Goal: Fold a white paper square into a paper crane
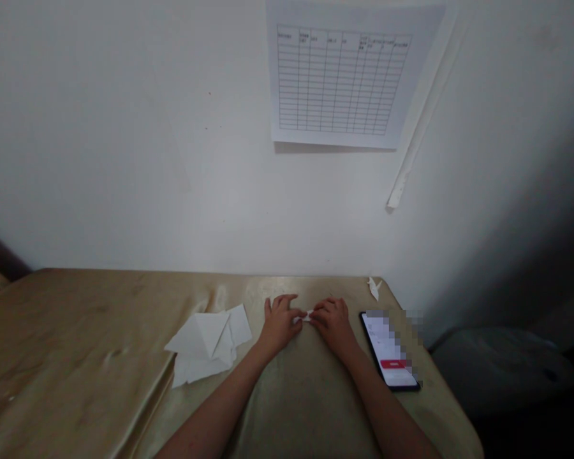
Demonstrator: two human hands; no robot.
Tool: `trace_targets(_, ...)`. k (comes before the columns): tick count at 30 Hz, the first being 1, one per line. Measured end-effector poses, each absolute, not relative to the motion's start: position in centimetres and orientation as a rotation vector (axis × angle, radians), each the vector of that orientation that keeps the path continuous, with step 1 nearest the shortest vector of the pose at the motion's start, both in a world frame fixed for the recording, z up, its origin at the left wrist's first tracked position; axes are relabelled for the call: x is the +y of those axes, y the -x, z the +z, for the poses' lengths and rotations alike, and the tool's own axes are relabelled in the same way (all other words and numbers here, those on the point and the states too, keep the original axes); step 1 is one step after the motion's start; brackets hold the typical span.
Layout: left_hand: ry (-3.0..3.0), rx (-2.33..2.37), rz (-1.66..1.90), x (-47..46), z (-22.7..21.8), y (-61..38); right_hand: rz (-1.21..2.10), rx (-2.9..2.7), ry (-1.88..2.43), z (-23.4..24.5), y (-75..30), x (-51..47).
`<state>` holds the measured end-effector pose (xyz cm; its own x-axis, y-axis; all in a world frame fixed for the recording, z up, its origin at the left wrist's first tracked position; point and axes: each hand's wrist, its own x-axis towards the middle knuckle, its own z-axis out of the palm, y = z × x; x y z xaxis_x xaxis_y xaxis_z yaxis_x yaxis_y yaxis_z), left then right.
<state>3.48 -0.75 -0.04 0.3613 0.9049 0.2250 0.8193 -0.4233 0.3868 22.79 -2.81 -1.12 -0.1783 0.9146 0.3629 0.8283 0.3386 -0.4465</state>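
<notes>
Head view: both hands meet on the table, just left of the phone. Left hand and right hand pinch a small folded paper between their fingertips. Step in hand, judged: creasing a fold. The next move calls for firm, aligned pressure. Spare sheets lie farther left of the phone.

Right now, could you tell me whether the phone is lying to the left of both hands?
No, the phone lies on the table beside the right hand, away from the left hand.
</notes>
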Motion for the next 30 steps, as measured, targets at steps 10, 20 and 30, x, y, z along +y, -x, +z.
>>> trace_targets(10,-2.306,1.617,0.627,-0.4,-0.3,-3.7,0.093,-2.034,1.493,-1.3,-22.4,-2.5)
trace_targets(20,-2.260,1.639,0.618,-0.1,-0.3,-3.7,0.094,-2.028,1.592,-1.8,-21.9,-2.0)
trace_targets(30,-2.271,1.633,0.605,0.1,-0.5,-3.6,0.130,-1.986,1.607,-1.5,-22.4,-2.5)
